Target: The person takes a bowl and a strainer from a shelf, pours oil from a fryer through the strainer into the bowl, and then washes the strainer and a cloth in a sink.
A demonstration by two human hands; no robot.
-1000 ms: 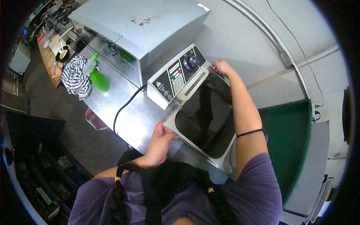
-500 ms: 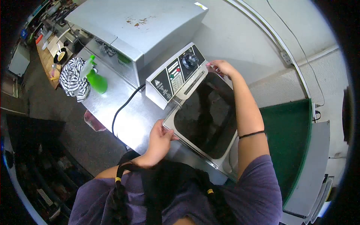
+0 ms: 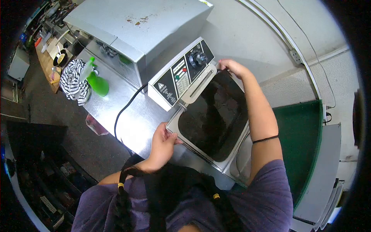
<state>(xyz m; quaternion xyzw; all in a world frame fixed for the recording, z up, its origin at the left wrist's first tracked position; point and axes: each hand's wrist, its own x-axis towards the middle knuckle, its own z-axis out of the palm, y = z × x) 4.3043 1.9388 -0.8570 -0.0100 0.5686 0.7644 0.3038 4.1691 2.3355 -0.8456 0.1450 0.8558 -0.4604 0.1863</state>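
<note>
A tabletop deep fryer point(image 3: 181, 75) stands on the metal counter, its rectangular tank point(image 3: 172, 125) filled with dark, shiny liquid. At the near left rim of the tank, my left hand point(image 3: 164, 141) grips the edge, thumb on top and fingers partly hidden below. My right hand point(image 3: 233, 69) reaches across to the far side, fingers curled over the rim beside the control panel; its fingertips are partly hidden. The panel carries a black dial point(image 3: 198, 58) and a red and a green light. A silver slotted bar point(image 3: 199, 86) lies between panel and liquid.
Behind the fryer stands a large metal appliance point(image 3: 131, 27). A green spray bottle point(image 3: 98, 84) and a striped cloth point(image 3: 73, 83) lie to the left on the counter point(image 3: 127, 127). A black cord point(image 3: 123, 112) hangs over the front edge. A green-lined bin point(image 3: 297, 135) is at the right.
The reflections on the dark liquid have changed shape. The panel end of the fryer and my right hand have shifted slightly right; my left hand keeps its hold on the rim.
</note>
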